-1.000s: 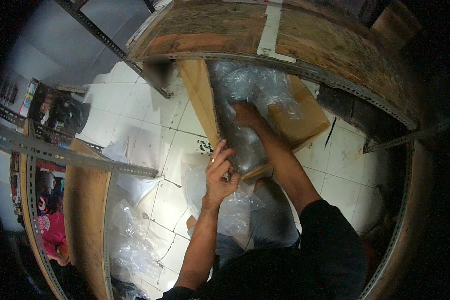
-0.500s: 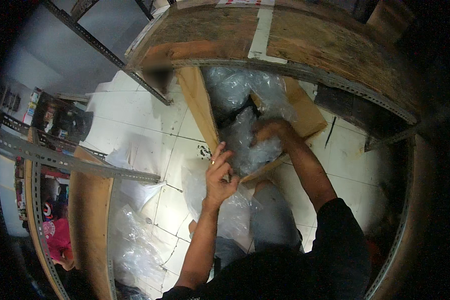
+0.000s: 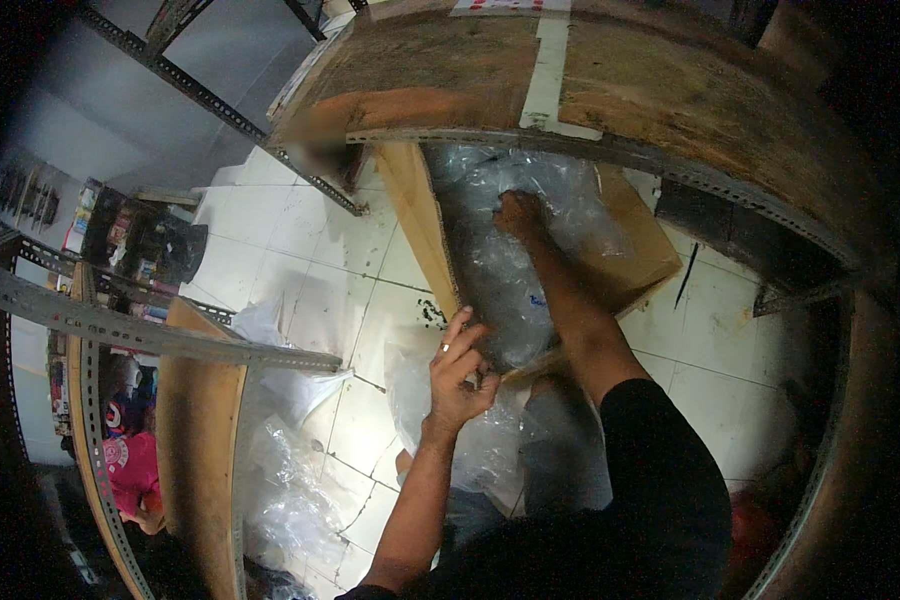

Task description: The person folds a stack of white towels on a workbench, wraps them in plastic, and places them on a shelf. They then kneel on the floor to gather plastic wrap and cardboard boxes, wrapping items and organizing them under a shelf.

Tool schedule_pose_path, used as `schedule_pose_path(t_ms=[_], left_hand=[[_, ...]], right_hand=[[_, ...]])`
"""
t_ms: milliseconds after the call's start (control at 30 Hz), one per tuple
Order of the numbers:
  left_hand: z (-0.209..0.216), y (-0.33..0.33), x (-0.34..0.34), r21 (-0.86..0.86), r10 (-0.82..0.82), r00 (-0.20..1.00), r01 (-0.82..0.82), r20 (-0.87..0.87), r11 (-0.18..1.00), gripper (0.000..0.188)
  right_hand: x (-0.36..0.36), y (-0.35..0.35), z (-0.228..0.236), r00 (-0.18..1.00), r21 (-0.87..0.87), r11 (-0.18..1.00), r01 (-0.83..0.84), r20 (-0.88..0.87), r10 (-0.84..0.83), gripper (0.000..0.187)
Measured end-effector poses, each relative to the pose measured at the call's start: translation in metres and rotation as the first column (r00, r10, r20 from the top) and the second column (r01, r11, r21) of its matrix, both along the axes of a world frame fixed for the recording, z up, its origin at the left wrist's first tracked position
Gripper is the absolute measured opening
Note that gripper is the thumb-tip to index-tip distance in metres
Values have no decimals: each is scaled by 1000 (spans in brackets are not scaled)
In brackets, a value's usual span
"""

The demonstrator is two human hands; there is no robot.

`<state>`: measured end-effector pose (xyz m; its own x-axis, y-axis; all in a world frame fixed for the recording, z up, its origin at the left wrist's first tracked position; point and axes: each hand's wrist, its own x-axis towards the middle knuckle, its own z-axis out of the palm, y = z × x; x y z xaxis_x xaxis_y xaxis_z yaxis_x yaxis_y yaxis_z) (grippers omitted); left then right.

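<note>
A brown cardboard box [image 3: 417, 215] stands open on the floor, its far end under the wooden tabletop. Crumpled clear plastic bags [image 3: 515, 310] fill it. My right hand [image 3: 520, 213] is inside the box toward its far side, fingers curled into the clear plastic; the fingertips are partly hidden. At the near left corner of the box is my left hand [image 3: 462, 375], with a ring on one finger. Its fingers lie along the cardboard edge and the thumb is bent in. Another sheet of clear plastic [image 3: 415, 390] hangs outside the box, below the left hand.
A wooden tabletop [image 3: 430, 85] with a perforated metal edge crosses above the box. Metal shelving [image 3: 160, 325] with a wooden panel stands at left. More clear plastic [image 3: 295, 490] lies on the tiled floor [image 3: 320, 225]. A person in a pink shirt [image 3: 132, 470] is at far left.
My right hand has moved from the middle of the box to its far side, over the plastic. The dark gap among the bags is now covered. My left hand stays at the box corner.
</note>
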<state>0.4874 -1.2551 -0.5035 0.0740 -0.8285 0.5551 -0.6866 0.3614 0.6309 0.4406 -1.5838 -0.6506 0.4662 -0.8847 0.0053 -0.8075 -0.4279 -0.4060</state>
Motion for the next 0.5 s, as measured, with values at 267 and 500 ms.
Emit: schedule_pose_path(t_ms=[267, 500], left_hand=[[-7, -5, -5, -1, -31, 996, 31, -82, 1000, 13], [2, -2, -10, -48, 35, 999, -34, 18, 998, 21]], right_hand=[[-62, 47, 68, 968, -44, 999, 10, 251, 1, 41], [-113, 125, 138, 952, 211, 964, -160, 293, 94, 46]])
